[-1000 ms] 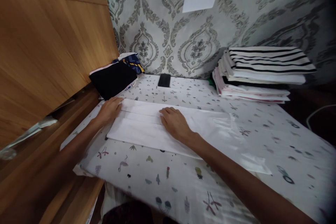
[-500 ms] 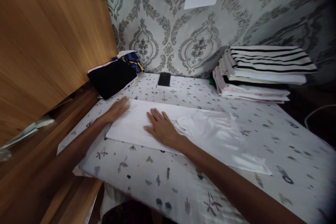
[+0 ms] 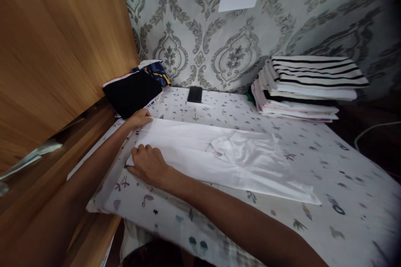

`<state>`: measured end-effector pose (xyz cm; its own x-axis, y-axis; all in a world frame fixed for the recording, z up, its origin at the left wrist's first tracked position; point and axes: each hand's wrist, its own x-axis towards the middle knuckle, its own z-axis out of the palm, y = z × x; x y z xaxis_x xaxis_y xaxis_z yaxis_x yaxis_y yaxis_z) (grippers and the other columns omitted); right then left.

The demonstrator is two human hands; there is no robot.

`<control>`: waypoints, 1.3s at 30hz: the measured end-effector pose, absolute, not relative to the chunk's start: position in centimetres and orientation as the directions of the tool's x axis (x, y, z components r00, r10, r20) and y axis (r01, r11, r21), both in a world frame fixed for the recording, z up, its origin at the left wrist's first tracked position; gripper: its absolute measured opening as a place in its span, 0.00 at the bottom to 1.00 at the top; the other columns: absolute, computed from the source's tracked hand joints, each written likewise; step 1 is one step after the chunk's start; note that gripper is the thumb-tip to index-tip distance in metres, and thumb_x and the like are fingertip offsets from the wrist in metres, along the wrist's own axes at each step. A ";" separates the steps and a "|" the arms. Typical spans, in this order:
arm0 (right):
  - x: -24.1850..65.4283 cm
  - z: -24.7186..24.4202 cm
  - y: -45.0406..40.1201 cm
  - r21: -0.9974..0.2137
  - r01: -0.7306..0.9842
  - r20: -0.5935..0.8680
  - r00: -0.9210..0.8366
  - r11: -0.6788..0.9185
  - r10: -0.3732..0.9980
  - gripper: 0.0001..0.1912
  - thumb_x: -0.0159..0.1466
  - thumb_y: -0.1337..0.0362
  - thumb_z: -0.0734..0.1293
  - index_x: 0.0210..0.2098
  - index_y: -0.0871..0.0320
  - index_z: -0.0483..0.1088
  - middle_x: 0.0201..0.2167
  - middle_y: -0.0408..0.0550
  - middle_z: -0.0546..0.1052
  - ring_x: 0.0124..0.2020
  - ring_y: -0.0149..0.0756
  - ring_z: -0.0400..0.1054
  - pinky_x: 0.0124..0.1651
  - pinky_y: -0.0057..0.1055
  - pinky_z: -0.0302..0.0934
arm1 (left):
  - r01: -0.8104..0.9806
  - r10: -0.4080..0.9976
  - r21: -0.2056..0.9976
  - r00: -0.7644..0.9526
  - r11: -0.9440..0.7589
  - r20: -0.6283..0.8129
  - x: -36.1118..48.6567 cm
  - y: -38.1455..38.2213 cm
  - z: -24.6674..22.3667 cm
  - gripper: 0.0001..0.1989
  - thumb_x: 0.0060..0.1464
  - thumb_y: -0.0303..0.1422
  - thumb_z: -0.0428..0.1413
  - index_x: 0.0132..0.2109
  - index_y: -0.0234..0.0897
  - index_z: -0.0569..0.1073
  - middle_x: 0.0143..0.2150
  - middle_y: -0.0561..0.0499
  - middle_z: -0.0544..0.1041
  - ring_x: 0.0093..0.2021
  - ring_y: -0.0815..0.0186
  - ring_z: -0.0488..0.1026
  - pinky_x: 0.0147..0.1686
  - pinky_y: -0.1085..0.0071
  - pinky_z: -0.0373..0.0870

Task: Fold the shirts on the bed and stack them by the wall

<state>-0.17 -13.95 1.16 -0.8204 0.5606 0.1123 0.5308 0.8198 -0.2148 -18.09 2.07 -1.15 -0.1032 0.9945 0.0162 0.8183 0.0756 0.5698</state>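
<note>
A white garment (image 3: 188,137) lies folded in a long strip on a patterned sheet, smooth at its left end and rumpled toward the right. At the far left corner of that strip, my left hand (image 3: 140,118) is closed on the cloth edge. My right hand (image 3: 150,164) grips the near left corner, its fingers curled over the edge and the thumb toward me. Which part of the garment this is, I cannot tell.
Folded clothes (image 3: 300,87), a striped one on top, are stacked at the back right. A black folded cloth (image 3: 134,94) lies on other clothes at the back left, beside a wooden cabinet (image 3: 62,50). A dark flat object (image 3: 194,94) rests near the wall. Patterned sheet (image 3: 266,233) covers the surface.
My right hand has moved left from the middle of the garment to its near left corner and closed. My left hand has curled its fingers at the far corner.
</note>
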 end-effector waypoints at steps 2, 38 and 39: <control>-0.3 1.3 -13.9 -0.195 0.535 0.096 -0.823 0.822 0.559 0.11 0.71 0.67 0.58 0.48 0.65 0.68 0.43 0.60 0.76 0.45 0.47 0.72 0.39 0.40 0.69 | 0.809 0.993 0.580 -0.114 0.099 -0.011 -18.0 1.8 -0.9 0.06 0.37 0.34 0.60 0.27 0.38 0.72 0.26 0.54 0.71 0.29 0.66 0.68 0.27 0.72 0.61; 18.8 1.0 -16.2 -0.859 -0.232 -0.368 -0.340 -0.457 0.865 0.17 0.59 0.77 0.58 0.46 0.60 0.65 0.25 0.42 0.76 0.26 0.32 0.76 0.29 0.25 0.69 | 0.455 0.897 0.850 0.206 0.266 -0.392 3.2 3.5 1.8 0.13 0.54 0.40 0.63 0.35 0.32 0.75 0.28 0.47 0.78 0.24 0.69 0.75 0.18 0.76 0.56; 18.8 1.0 -16.2 -0.859 -0.230 -0.366 -0.347 -0.457 0.864 0.17 0.60 0.77 0.58 0.47 0.60 0.65 0.25 0.42 0.76 0.26 0.32 0.76 0.29 0.25 0.69 | 0.455 0.899 0.852 0.211 0.258 -0.385 3.1 3.4 1.8 0.11 0.54 0.38 0.62 0.36 0.32 0.75 0.28 0.48 0.78 0.25 0.69 0.75 0.18 0.76 0.56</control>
